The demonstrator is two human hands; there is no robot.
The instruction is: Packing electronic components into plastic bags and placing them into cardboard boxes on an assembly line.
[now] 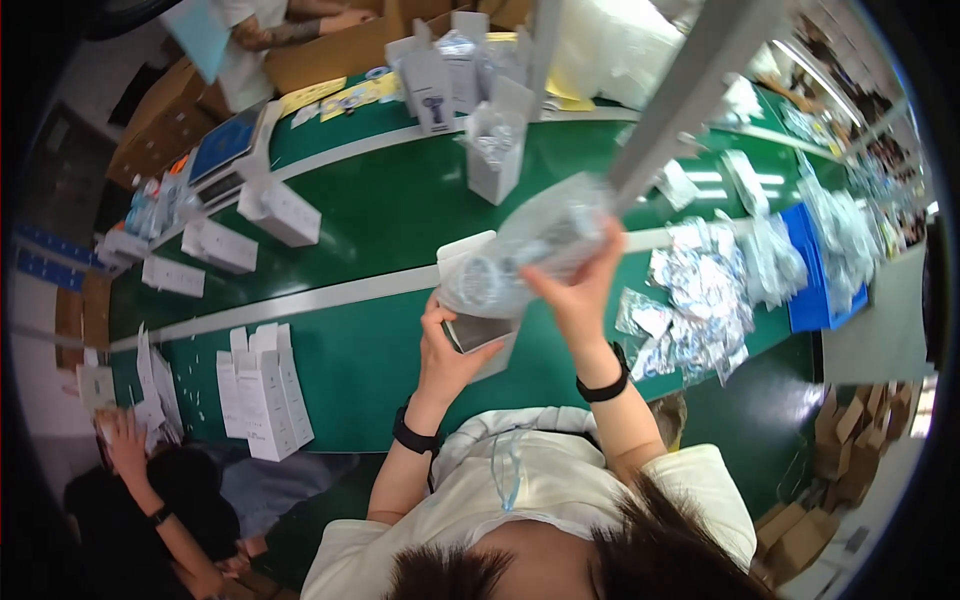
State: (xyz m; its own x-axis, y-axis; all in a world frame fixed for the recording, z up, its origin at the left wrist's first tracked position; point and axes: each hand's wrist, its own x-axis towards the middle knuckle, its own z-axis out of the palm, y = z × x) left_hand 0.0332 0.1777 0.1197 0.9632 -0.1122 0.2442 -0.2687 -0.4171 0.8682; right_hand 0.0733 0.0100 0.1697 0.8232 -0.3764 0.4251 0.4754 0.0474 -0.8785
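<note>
Holding an open white cardboard carton (497,352) in left hand (450,352), fingers wrapped round its sides; right hand (583,290) fingers pinching a translucent plastic bag with pale contents (510,258) at the carton mouth, how far inside cannot tell. Upright white printed cartons (268,400) at left, print too small to read. Glossy green bench (380,365), pale strip across, crowded workroom. Silver foil packets (705,285), blue plastic bin (803,262) at right; grey metal post (690,90) blocks some view

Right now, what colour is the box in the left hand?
The box is white, seen best in the head view.
</note>
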